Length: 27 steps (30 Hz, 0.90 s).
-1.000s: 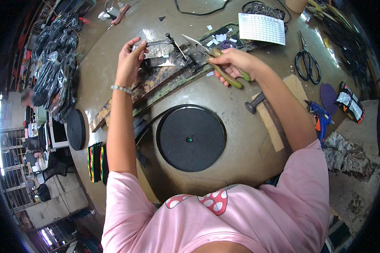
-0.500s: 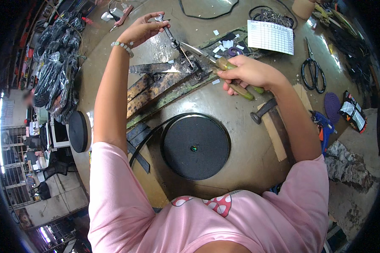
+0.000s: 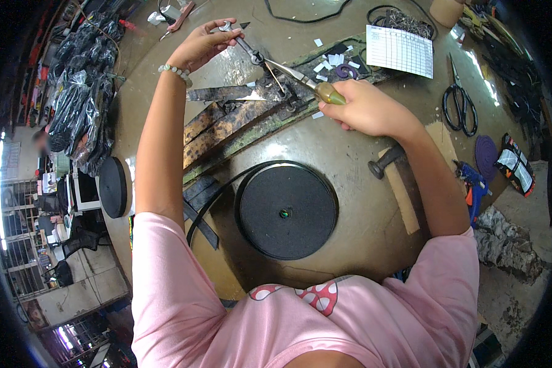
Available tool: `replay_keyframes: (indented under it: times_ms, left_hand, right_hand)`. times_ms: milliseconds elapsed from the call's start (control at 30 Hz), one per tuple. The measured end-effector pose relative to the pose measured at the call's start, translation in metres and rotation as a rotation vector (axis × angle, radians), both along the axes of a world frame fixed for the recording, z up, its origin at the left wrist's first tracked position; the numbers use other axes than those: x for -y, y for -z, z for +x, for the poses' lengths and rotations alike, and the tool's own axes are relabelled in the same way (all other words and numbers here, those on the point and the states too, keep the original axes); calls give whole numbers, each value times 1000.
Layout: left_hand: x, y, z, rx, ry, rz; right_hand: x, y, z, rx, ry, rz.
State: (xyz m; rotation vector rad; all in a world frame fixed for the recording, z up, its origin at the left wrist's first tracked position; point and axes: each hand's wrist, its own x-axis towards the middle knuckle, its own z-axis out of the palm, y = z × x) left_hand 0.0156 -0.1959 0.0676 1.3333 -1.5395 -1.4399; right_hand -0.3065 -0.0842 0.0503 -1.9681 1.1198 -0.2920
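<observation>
My left hand (image 3: 202,48), stretched out at the upper left, pinches the top end of a steel wrench (image 3: 245,46) between thumb and fingers. The wrench slants down to a dark metal fitting (image 3: 257,58) on an upright part of a blackened clamp-like fixture (image 3: 287,98). My right hand (image 3: 371,109) is closed round the yellow-green handles of pliers (image 3: 300,78). Their jaws reach leftward to the fitting at the wrench's lower end; whether they grip it is too small to tell. A thin pale rod (image 3: 275,78) slants beneath.
Under the fixture lies a worn green-edged board (image 3: 239,144) with white paper bits. A black strap roll (image 3: 288,211) lies nearest me. To the right are a hammer (image 3: 386,161), scissors (image 3: 460,101), a glue gun (image 3: 472,178) and a printed card (image 3: 400,50). Plastic-wrapped black bundles (image 3: 83,92) lie left.
The pliers' handles have closed together in my right hand, and their jaws have moved up and left to the fitting. My left hand stays on the wrench, which tilts slightly more.
</observation>
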Motion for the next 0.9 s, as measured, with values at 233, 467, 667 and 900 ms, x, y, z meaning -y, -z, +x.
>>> replay_keyframes:
  times_ms: [233,467,667,900]
  left_hand:
    - [-7,-2,-5,15,-58,-8]
    - [-14,-7,-4,-116,-63,-27]
    - [-12,-8,3,-122,-84,-44]
    - [-53,10,13,-423,-432,-161]
  right_hand:
    - [6,5,-1,268,28,569]
    - [11,17,-2,455,58,901]
    - [13,2,-6,47,114,297]
    - [2,-31,-7,-274,39,-252]
